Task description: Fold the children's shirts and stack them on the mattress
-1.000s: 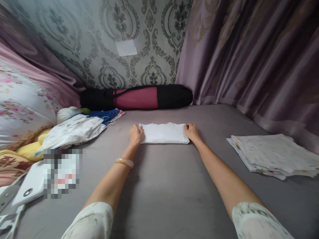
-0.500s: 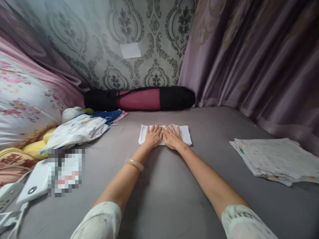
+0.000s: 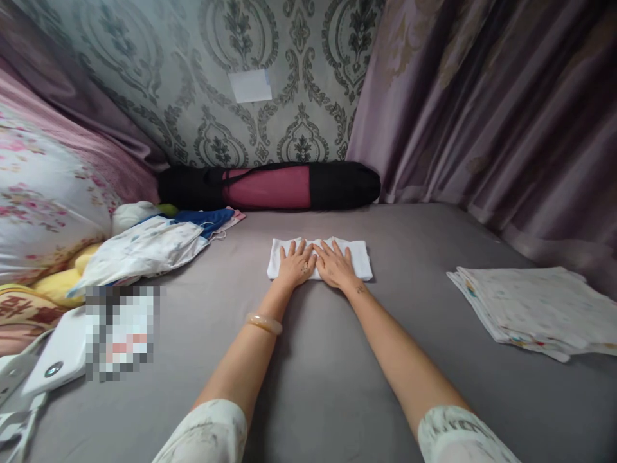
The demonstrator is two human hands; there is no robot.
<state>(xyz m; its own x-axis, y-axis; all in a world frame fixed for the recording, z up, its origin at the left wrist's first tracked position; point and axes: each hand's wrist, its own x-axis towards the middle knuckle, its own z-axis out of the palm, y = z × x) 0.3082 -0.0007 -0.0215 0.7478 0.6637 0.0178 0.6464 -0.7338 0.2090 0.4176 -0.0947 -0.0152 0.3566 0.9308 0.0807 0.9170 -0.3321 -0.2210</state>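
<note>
A white folded cloth [image 3: 360, 258] lies flat on the grey sheet [image 3: 308, 373] in front of me. My left hand [image 3: 297, 263] rests palm down on its left half, fingers spread. On the right half, my right hand [image 3: 335, 263] also lies flat with its fingers apart. The two hands almost meet at the cloth's middle, and they hide much of its centre. A pale bangle [image 3: 263, 323] circles my left wrist.
A stack of pale printed cloths [image 3: 535, 308] lies at the right. Along the wall stretches a black and maroon bag [image 3: 270, 188]. Crumpled clothes [image 3: 144, 247], a floral pillow [image 3: 43, 199], a white power bank [image 3: 62, 354] and cables are at the left.
Both hands have spread slightly apart on the cloth, which shows a little more at its right end. The whole view has shifted slightly.
</note>
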